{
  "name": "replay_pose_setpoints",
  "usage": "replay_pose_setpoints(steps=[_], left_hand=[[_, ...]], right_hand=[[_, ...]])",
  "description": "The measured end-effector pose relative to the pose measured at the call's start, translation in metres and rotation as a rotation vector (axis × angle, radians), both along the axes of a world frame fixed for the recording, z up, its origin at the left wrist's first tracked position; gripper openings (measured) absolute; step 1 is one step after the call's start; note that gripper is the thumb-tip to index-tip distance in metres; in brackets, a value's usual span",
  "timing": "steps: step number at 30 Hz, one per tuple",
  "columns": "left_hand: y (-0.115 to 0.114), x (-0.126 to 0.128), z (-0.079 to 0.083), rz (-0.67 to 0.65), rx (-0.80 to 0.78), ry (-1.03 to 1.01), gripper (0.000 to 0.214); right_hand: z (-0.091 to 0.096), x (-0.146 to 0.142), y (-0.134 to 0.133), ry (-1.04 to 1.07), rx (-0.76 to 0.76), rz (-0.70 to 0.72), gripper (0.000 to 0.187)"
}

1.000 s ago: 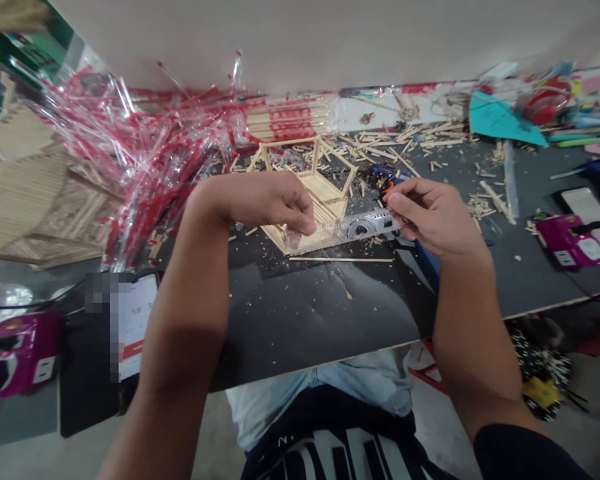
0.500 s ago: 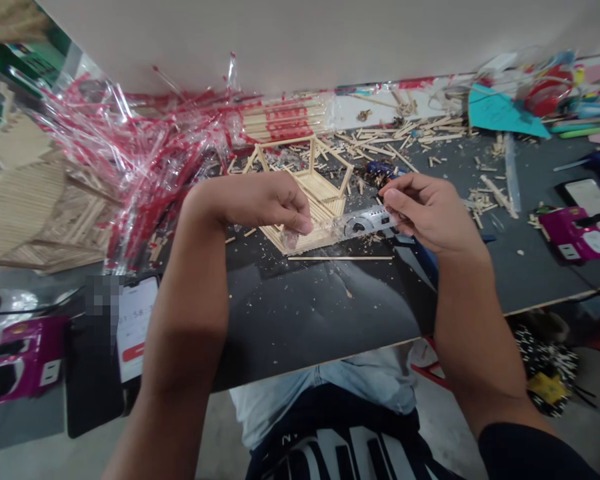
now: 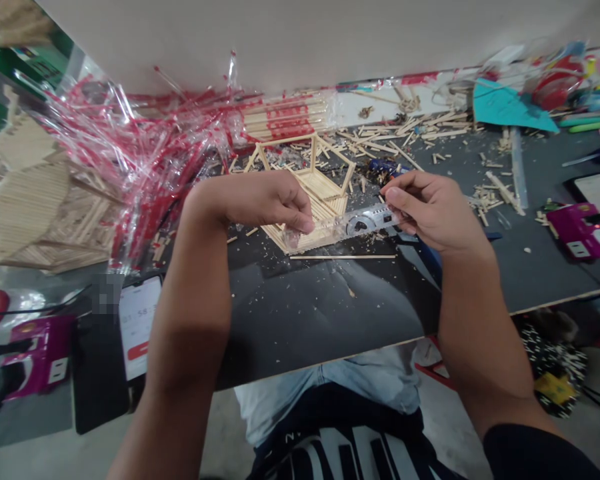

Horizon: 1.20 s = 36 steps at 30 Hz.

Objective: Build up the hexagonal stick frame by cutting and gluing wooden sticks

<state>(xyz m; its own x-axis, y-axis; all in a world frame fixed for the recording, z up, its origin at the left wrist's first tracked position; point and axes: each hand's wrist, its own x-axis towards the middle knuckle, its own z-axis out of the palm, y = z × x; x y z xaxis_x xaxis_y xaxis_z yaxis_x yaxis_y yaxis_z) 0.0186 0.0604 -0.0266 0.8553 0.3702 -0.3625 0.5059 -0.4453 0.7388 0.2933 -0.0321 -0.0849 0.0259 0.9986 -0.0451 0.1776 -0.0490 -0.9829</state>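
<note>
A clear plastic ruler lies across the front edge of a small model made of wooden sticks. My left hand pinches the ruler's left end, fingers curled over the model. My right hand pinches the ruler's right end between thumb and fingers. One long thin stick lies on the dark board just in front of the ruler.
Red-and-clear plastic wrappers pile up at the left beside stacked stick panels. Loose stick offcuts litter the back. A phone lies at the left, pink devices at both sides.
Both hands keep their hold on the ruler over the model. Only the view has shifted slightly.
</note>
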Motion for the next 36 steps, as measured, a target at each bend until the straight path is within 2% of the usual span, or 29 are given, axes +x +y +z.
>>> replay_pose_setpoints(steps=[6,17,21,28,32,36], left_hand=[[0.001,-0.001,-0.001,-0.032,0.005,0.016,0.032],[0.001,-0.002,-0.002,-0.002,0.028,0.006,0.031],[0.001,-0.001,-0.002,-0.038,0.017,-0.003,0.031],[-0.004,-0.001,0.003,-0.05,0.07,0.009,0.031],[-0.022,-0.004,0.012,0.086,0.197,-0.057,0.029],[-0.053,-0.003,0.017,0.389,0.237,-0.204,0.024]], right_hand=[[-0.001,0.001,0.0,0.005,0.004,0.013,0.038],[-0.002,0.001,0.0,-0.004,0.016,0.0,0.043],[-0.002,0.0,0.0,-0.021,0.018,-0.005,0.045],[0.0,-0.001,-0.002,-0.009,0.05,-0.011,0.036],[0.004,0.0,-0.002,0.045,0.105,-0.023,0.035],[0.014,-0.001,-0.012,0.077,0.168,-0.037,0.036]])
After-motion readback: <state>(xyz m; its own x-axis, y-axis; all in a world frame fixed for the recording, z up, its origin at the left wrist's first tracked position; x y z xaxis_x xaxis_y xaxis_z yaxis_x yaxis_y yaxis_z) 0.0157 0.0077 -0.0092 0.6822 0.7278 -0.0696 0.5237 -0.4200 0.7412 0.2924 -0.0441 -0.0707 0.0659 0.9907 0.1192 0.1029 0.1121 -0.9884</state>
